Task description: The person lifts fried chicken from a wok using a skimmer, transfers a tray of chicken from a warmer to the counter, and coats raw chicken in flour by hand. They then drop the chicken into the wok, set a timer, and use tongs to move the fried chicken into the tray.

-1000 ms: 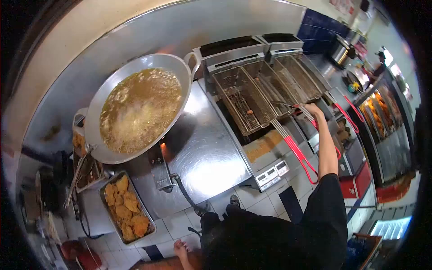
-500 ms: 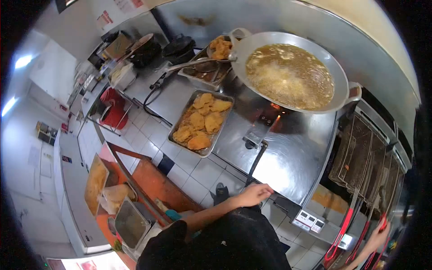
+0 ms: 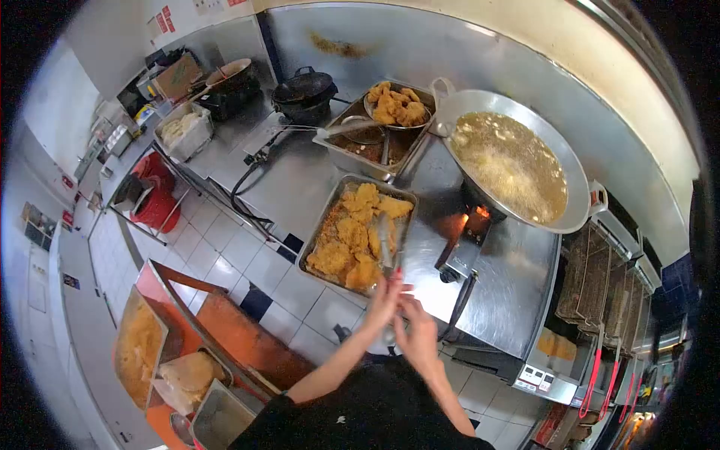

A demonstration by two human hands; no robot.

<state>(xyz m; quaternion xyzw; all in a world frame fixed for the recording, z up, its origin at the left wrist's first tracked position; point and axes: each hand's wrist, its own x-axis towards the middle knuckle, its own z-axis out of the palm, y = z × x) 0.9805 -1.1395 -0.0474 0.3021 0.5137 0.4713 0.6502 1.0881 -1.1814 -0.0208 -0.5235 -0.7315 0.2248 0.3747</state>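
Metal tongs with a red part [image 3: 385, 244] reach over the breaded pieces [image 3: 352, 232] in a metal tray [image 3: 302, 259]. My left hand [image 3: 384, 300] is closed around the near end of the tongs, just off the tray's near edge. Right beside it, my right hand [image 3: 415, 326] has its fingers bent and close to the tongs' lower end; whether it grips them is unclear. To the upper right, a wide wok [image 3: 576, 202] holds bubbling oil [image 3: 510, 169]. Browned fried pieces [image 3: 396, 105] lie in a strainer above a deep metal pan [image 3: 352, 161].
A flame [image 3: 474, 219] burns under the wok, with a burner and hose [image 3: 459, 262] in front. Wire fryer baskets [image 3: 592, 281] with red handles stand at right. Black pot [image 3: 304, 94] at the back; orange breading station [image 3: 232, 330] at lower left.
My right hand has come from the basket handles at far right to beside my left hand. The tongs are now over the tray, held in my left hand. The view has shifted.
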